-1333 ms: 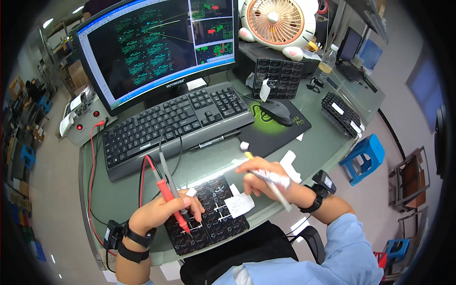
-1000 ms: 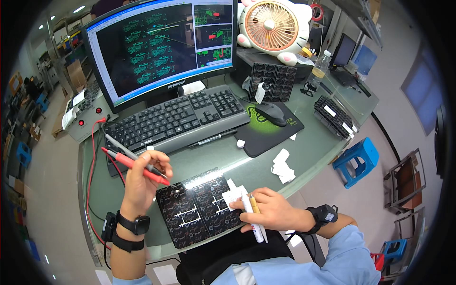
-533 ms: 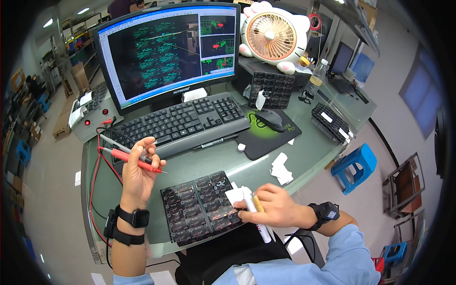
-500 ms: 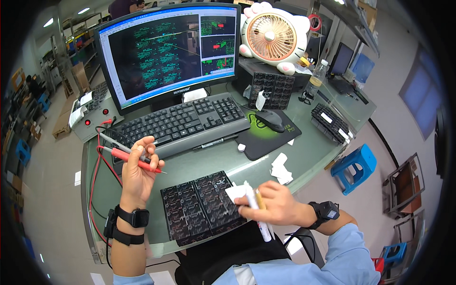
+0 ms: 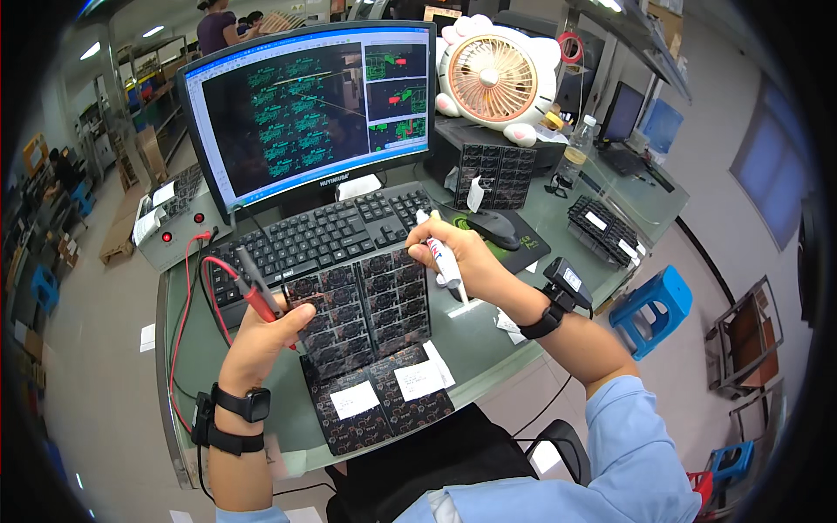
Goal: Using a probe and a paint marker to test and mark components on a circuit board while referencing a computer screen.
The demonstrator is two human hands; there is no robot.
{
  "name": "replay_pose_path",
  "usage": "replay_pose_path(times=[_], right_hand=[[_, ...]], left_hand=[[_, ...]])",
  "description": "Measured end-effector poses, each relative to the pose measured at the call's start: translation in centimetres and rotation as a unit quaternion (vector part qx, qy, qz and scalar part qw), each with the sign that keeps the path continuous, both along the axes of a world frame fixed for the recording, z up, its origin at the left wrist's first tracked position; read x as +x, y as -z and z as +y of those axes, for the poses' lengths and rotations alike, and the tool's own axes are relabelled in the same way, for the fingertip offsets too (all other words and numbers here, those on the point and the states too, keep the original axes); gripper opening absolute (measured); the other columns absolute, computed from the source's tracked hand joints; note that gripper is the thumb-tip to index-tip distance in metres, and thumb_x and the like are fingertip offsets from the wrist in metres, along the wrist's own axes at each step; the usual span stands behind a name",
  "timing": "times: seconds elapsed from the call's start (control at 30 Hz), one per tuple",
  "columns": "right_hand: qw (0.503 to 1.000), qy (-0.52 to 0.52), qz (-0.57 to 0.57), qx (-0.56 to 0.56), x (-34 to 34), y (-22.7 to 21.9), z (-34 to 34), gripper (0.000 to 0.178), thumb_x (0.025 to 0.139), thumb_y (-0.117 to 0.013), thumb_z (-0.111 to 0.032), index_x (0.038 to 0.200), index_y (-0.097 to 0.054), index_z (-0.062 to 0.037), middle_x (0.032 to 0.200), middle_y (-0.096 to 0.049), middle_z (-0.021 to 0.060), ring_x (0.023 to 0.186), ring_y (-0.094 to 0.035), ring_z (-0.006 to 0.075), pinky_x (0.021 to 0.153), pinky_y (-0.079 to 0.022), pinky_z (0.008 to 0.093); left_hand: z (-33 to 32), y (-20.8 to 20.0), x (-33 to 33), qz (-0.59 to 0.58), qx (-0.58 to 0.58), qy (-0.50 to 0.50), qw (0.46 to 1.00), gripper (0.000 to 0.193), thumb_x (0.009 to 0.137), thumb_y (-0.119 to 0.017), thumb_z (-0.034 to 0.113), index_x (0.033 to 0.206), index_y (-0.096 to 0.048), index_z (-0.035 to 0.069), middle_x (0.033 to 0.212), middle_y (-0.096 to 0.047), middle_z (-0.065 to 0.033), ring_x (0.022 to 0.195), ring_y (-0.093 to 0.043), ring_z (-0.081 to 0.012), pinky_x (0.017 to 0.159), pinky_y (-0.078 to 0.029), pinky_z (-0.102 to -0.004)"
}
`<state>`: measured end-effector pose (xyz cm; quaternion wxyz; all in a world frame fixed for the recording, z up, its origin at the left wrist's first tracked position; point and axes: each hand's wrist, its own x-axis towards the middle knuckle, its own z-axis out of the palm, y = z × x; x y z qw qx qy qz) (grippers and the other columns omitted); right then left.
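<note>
A black circuit board panel (image 5: 394, 301) stands raised and tilted between my hands. My left hand (image 5: 253, 349) is closed on its left edge, the thumb over the front. The same hand also holds a red test probe (image 5: 259, 302) and a dark grey test probe (image 5: 251, 268). At the panel's upper right corner, my right hand (image 5: 466, 261) is closed around a white marker pen (image 5: 442, 254), fingers against the corner. Under the raised panel lies another black circuit board panel (image 5: 384, 424), bearing a white paper slip (image 5: 354, 400) and a second white slip (image 5: 419, 380).
Behind the panel are a keyboard (image 5: 327, 228) and a monitor (image 5: 305, 113). A mouse (image 5: 493, 228) rests on its mat, near a stack of boards (image 5: 602, 229). Red and black leads run to a grey box (image 5: 179, 228). Further back stand a fan (image 5: 493, 78) and a bottle (image 5: 578, 144).
A panel that lay flat is now lifted upright, showing another panel with paper slips beneath. My left hand has come down onto its edge; my right hand has moved up and away from me.
</note>
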<state>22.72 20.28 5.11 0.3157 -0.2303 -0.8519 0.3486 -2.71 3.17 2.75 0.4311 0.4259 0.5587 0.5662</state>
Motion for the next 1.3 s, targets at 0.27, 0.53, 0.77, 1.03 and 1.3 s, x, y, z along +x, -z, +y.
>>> replay_pose_path(times=[0.27,0.53,0.77,1.03,1.3], right_hand=[[0.992,0.019,0.113,0.046,2.1,2.8,-2.2,0.014,0.089,-0.065,-0.017,0.088,-0.060,-0.0035,0.064,-0.059,0.0077,0.055,-0.058,0.0180,0.050,-0.044,0.0312],[0.982,0.018,0.025,0.188,2.1,5.1,-4.1,0.017,0.078,-0.076,-0.015,0.083,-0.060,-0.0086,0.073,-0.061,0.0041,0.067,-0.053,0.0226,0.062,-0.044,0.0342],[0.965,0.040,0.024,0.256,2.6,5.1,-3.2,0.020,0.079,-0.075,-0.017,0.080,-0.056,-0.0100,0.065,-0.061,0.0021,0.059,-0.057,0.0223,0.065,-0.042,0.0327],[0.972,0.024,0.029,0.234,2.3,5.3,-3.6,0.021,0.078,-0.074,-0.016,0.081,-0.055,-0.0090,0.066,-0.060,0.0034,0.060,-0.058,0.0243,0.063,-0.042,0.0353],[0.972,0.090,0.189,-0.110,4.4,4.1,-3.0,0.017,0.094,-0.061,-0.019,0.094,-0.054,-0.0035,0.068,-0.058,0.0017,0.059,-0.051,0.0057,0.055,-0.041,0.0213]], left_hand=[[0.4,0.3,-0.2,0.064,-0.036,0.005,0.997,0.033,0.087,-0.073,0.034,0.072,-0.055,0.010,0.061,-0.049,0.0051,0.055,-0.047,-0.0046,0.054,-0.044,-0.0229],[1.0,1.1,-0.3,0.083,-0.053,-0.001,0.995,0.036,0.087,-0.072,0.034,0.069,-0.051,0.012,0.051,-0.047,0.0036,0.047,-0.050,-0.0069,0.048,-0.043,-0.0223],[0.9,1.0,-0.2,0.078,-0.054,-0.010,0.995,0.034,0.088,-0.072,0.032,0.071,-0.051,0.011,0.052,-0.048,0.0037,0.047,-0.051,-0.0069,0.048,-0.043,-0.0221],[0.9,0.8,-0.2,0.099,-0.077,-0.007,0.992,0.030,0.091,-0.068,0.027,0.074,-0.055,0.006,0.055,-0.047,0.0039,0.051,-0.051,-0.0067,0.051,-0.047,-0.0238],[0.6,0.4,-0.2,0.043,-0.051,-0.028,0.997,0.027,0.091,-0.069,0.026,0.078,-0.055,0.007,0.056,-0.048,0.0035,0.050,-0.051,-0.0067,0.051,-0.050,-0.0242]])
